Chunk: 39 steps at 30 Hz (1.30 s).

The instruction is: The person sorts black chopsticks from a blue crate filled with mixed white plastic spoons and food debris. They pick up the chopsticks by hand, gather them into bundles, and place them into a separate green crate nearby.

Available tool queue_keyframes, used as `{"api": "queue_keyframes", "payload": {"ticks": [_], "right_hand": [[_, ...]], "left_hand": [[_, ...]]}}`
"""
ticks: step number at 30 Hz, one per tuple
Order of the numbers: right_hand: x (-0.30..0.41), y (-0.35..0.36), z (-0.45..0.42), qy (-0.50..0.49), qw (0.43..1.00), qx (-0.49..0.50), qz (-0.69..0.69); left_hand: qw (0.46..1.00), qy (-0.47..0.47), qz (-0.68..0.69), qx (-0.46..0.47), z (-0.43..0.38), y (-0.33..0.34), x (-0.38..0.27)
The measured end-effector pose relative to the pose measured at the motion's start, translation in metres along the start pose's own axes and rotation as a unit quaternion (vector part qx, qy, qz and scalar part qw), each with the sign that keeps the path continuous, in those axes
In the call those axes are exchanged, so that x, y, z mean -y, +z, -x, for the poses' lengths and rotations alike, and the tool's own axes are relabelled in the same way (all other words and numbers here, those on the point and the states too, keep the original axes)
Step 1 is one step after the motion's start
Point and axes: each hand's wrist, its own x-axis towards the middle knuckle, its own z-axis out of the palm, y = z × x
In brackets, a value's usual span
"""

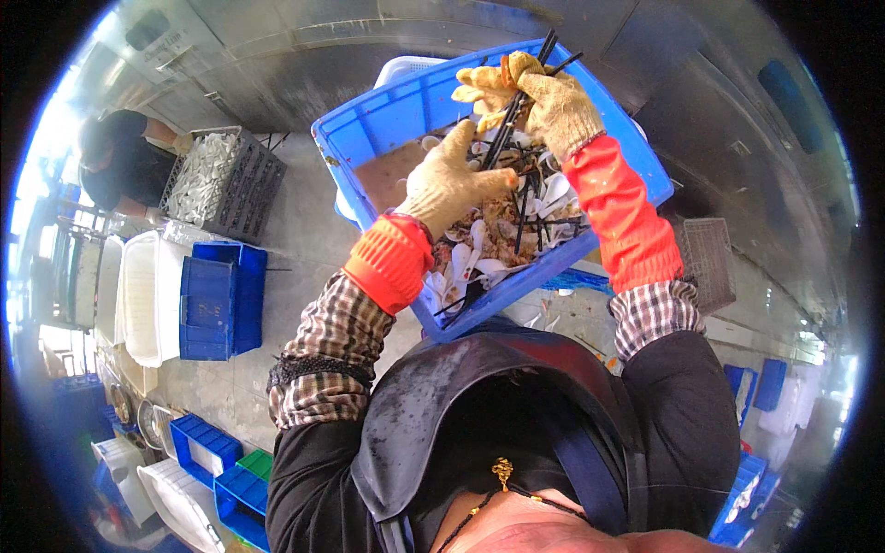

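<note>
A blue plastic tub (pixel 366 124) sits tilted before me, with murky brown liquid and food scraps in it. White soup spoons (pixel 553 190) and loose black chopsticks lie mixed through the scraps. My right hand (pixel 561 104), in a pale knit work glove and red rubber cuff, grips a bundle of black chopsticks (pixel 508 124) above the far part of the tub. Close to the bundle's lower end is my left hand (pixel 446 183), gloved alike, thumb and forefinger spread on either side of it. I see nothing held in the left hand. Its other fingers are hidden.
At the left, a person (pixel 114 162) handles a dark crate (pixel 252 186) full of white spoons (pixel 204 176). Nested blue bins (pixel 218 301) and a white tub (pixel 148 297) stand below it. A grey crate (pixel 709 263) is at right. Spoons and scraps litter the floor near my apron (pixel 429 415).
</note>
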Motion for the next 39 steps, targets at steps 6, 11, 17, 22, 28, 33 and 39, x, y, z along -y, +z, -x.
{"api": "queue_keyframes", "payload": {"ticks": [6,11,17,22,28,33,39], "right_hand": [[-0.050,-0.030,-0.021,0.051,0.987,-0.087,-0.128],[-0.090,-0.111,-0.058,0.028,0.983,-0.112,-0.141],[-0.069,-0.194,-0.063,0.119,0.589,-0.324,0.731],[-0.077,-0.206,-0.063,0.093,0.598,-0.134,0.785],[-0.176,-0.195,-0.064,-0.018,0.374,0.090,0.923],[-0.190,-0.185,-0.073,0.237,0.419,0.127,0.867],[-0.103,-0.189,-0.037,0.277,0.722,0.020,0.634]], "left_hand": [[0.995,-0.060,0.077,0.024,-0.027,0.032,0.049],[0.983,-0.162,-0.027,0.088,-0.032,0.033,0.041],[0.971,-0.238,0.004,-0.031,-0.041,0.029,0.082],[0.962,-0.229,0.127,-0.076,-0.049,0.028,0.105],[0.939,-0.221,0.243,-0.102,-0.054,0.038,0.109],[0.910,-0.184,0.358,-0.103,-0.052,0.030,0.110],[0.907,-0.197,0.357,-0.105,-0.055,0.035,0.117]]}}
